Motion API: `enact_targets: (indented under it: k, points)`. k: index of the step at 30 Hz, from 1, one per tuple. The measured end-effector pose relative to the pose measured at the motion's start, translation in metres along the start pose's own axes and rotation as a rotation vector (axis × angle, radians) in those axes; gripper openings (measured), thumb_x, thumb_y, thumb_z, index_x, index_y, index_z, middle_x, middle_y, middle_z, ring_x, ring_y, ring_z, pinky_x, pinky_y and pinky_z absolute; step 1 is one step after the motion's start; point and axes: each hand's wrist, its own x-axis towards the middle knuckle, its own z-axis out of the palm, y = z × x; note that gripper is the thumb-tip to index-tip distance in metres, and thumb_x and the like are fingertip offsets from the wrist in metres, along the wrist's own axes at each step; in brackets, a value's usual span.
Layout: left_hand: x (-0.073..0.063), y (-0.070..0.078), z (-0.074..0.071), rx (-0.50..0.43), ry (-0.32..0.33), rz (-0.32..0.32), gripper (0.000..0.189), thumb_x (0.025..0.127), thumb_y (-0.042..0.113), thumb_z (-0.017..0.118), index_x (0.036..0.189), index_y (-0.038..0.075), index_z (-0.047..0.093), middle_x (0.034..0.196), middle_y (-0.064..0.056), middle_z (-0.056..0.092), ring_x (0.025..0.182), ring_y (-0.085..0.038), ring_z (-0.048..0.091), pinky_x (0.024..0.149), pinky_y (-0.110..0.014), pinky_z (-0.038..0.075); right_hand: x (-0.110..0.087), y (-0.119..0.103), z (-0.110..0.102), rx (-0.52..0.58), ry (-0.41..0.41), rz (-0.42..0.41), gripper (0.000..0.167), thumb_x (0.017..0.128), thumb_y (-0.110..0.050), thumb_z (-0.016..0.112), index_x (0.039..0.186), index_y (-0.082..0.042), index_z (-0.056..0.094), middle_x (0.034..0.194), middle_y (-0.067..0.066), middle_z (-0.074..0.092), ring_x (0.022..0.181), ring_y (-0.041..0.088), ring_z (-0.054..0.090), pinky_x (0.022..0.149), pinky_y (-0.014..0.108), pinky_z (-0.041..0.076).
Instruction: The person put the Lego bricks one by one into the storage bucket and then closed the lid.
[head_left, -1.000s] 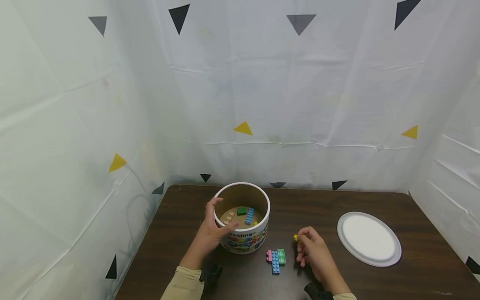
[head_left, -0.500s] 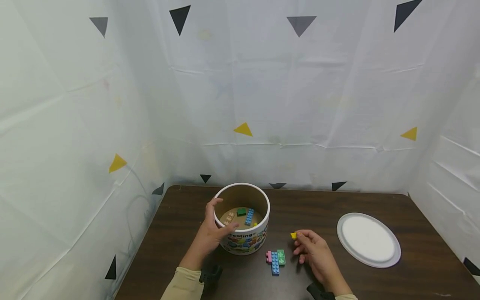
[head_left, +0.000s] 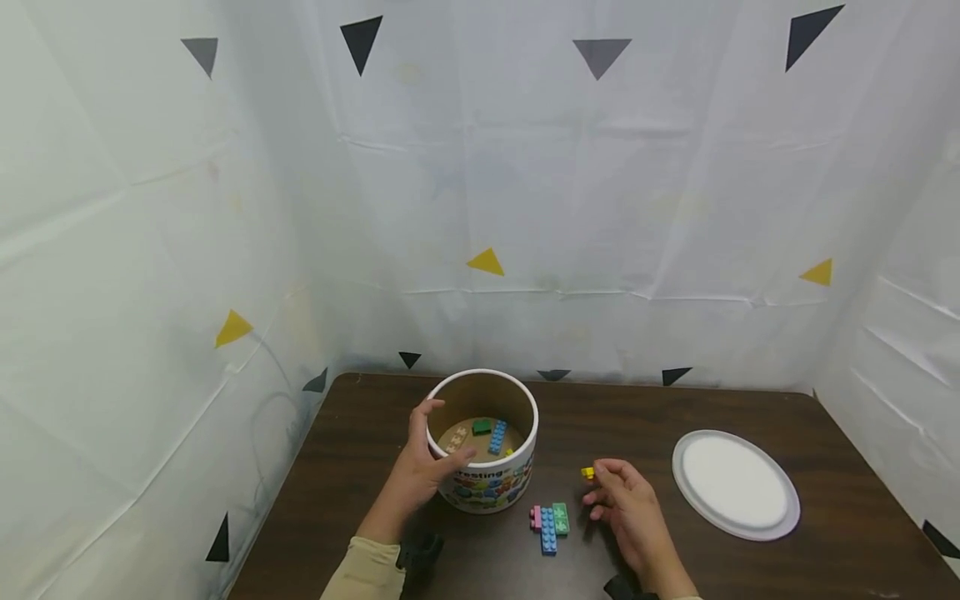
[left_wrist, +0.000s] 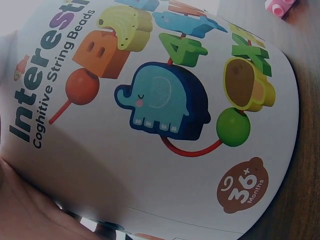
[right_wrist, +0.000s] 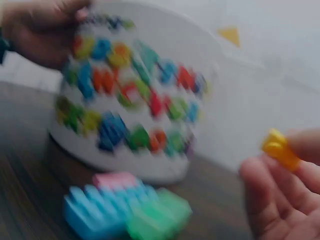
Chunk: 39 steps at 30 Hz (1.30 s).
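Observation:
My left hand (head_left: 416, 467) grips the white round tub (head_left: 495, 487), its thumb over the front rim and fingers at the left side. Printed string beads cover the tub's wall. A small yellow toy brick (right_wrist: 281, 150) is pinched between the thumb and fingers of my right hand (head_left: 630, 508), just above the table and right of the tub. Between tub and right hand lie a blue brick (head_left: 549, 533), a pink brick (head_left: 535, 517) and a green brick (head_left: 561, 518), tightly side by side; whether they are joined, I cannot tell.
Inside the tub lie a blue brick (head_left: 497, 437), a dark green brick (head_left: 482, 427), a beige brick (head_left: 457, 439) and a partly hidden yellow piece (head_left: 509, 452). A round white lid (head_left: 738, 485) rests on the dark table (head_left: 615, 417) at right. White sheeting hangs behind.
The yellow brick has turned in my right fingers, and that hand has shifted slightly left. My left hand stays on the tub; the bricks on the table keep their places.

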Motion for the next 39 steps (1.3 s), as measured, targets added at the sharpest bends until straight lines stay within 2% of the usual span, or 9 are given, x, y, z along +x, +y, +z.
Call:
enact_targets:
  k: [3,7,11,15,18,21,25,34,39]
  points:
    - [-0.002,0.001,0.000,-0.002,-0.001,0.001,0.092,0.091,0.039,0.088,0.161,0.034,0.028,0.174,-0.018,0.025,0.144,-0.048,0.049,0.114,-0.066,0.047,-0.007,-0.010,0.016,0.086,-0.028,-0.058,0.025,0.111,-0.031,0.066,0.122,-0.010,0.059,0.098,0.000,0.073,0.076,0.013,0.068,0.062,0.026,0.055]
    - [-0.001,0.001,0.000,-0.003,-0.001,0.003,0.091,0.092,0.040,0.088,0.161,0.035,0.028,0.175,-0.018,0.024,0.143,-0.048,0.050,0.114,-0.065,0.048,-0.015,-0.042,0.048,0.207,-0.185,-0.098,0.015,0.114,-0.031,0.059,0.118,-0.016,0.059,0.097,-0.003,0.073,0.077,0.009,0.068,0.063,0.020,0.054]
    - [0.000,0.001,-0.001,-0.013,0.006,-0.006,0.091,0.091,0.040,0.089,0.160,0.036,0.029,0.174,-0.020,0.025,0.143,-0.047,0.050,0.113,-0.063,0.048,-0.017,-0.078,0.088,0.346,-0.354,-0.081,0.015,0.117,-0.031,0.052,0.119,-0.018,0.060,0.100,-0.002,0.070,0.084,0.007,0.068,0.068,0.016,0.053]
    - [0.000,0.001,-0.002,-0.016,0.010,-0.014,0.091,0.092,0.037,0.088,0.160,0.034,0.028,0.171,-0.021,0.029,0.141,-0.047,0.052,0.112,-0.061,0.050,-0.007,-0.098,0.129,0.437,-0.425,-0.027,0.015,0.118,-0.030,0.051,0.119,-0.018,0.061,0.103,-0.002,0.068,0.093,0.009,0.067,0.080,0.017,0.056]
    - [-0.001,0.002,-0.002,-0.005,0.014,-0.016,0.091,0.093,0.038,0.088,0.160,0.033,0.028,0.168,-0.023,0.032,0.139,-0.047,0.054,0.110,-0.063,0.051,0.002,-0.101,0.152,0.369,-0.427,0.020,0.013,0.117,-0.026,0.053,0.117,-0.016,0.061,0.104,0.000,0.067,0.099,0.014,0.066,0.090,0.022,0.057]
    - [-0.002,0.004,-0.002,-0.002,0.004,-0.012,0.092,0.092,0.040,0.088,0.161,0.032,0.027,0.167,-0.024,0.033,0.137,-0.047,0.056,0.109,-0.062,0.052,0.004,-0.100,0.163,0.273,-0.382,0.045,0.011,0.116,-0.021,0.053,0.116,-0.013,0.061,0.103,0.002,0.066,0.099,0.018,0.065,0.089,0.026,0.057]
    - [-0.003,0.004,-0.001,-0.011,-0.013,-0.005,0.093,0.092,0.041,0.087,0.161,0.032,0.026,0.167,-0.026,0.032,0.136,-0.047,0.056,0.109,-0.061,0.053,0.003,-0.098,0.166,0.255,-0.308,0.047,0.011,0.115,-0.019,0.054,0.113,-0.012,0.061,0.100,0.003,0.064,0.095,0.019,0.063,0.086,0.025,0.057]
    - [0.000,0.000,0.000,-0.015,0.000,-0.008,0.092,0.092,0.041,0.088,0.161,0.034,0.027,0.167,-0.024,0.033,0.136,-0.046,0.056,0.110,-0.062,0.052,0.007,-0.098,0.167,0.231,-0.290,0.044,0.014,0.117,-0.022,0.052,0.121,-0.009,0.053,0.094,-0.001,0.060,0.091,0.016,0.062,0.082,0.024,0.055]
    - [0.002,0.000,0.002,-0.010,0.005,-0.001,0.092,0.091,0.041,0.088,0.160,0.034,0.028,0.168,-0.024,0.032,0.136,-0.047,0.056,0.111,-0.063,0.051,0.007,-0.100,0.166,0.196,-0.294,0.034,0.017,0.118,-0.027,0.049,0.122,-0.011,0.052,0.098,-0.001,0.062,0.096,0.017,0.064,0.084,0.025,0.054]
